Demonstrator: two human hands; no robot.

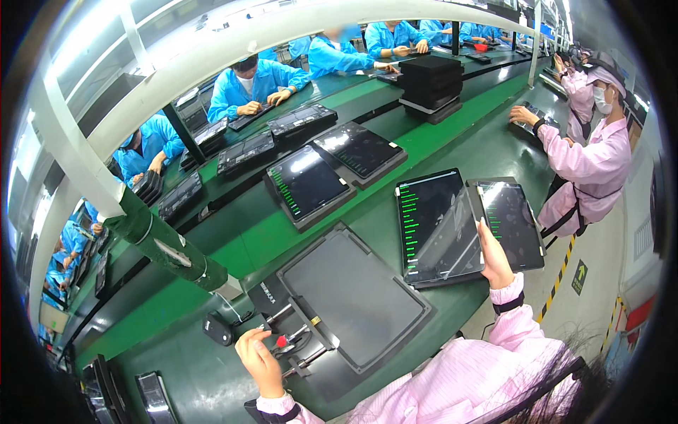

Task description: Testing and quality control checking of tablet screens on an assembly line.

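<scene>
My right hand point(496, 260) grips the right edge of a tablet point(432, 225), its dark screen lit with green lines of text. The tablet is tilted and partly overlaps a second tablet point(519, 230) lying on a dark tray. In front of me lies a black fixture point(357, 297) with a flat, framed, rectangular bed. A clamp with metal rods and a red knob point(282, 341) sits at its near left side. Beside that knob, my left hand point(260, 362) is raised with fingers loosely bent and apart, holding nothing visible.
Two tablets point(311, 185) rest on trays on the green conveyor belt point(247, 247). A stack of black trays point(431, 85) stands farther off. A green-wrapped post point(169, 247) rises at left, near a black mouse-like device point(218, 328). Co-workers in blue point(258, 88) and pink point(590, 155) work nearby.
</scene>
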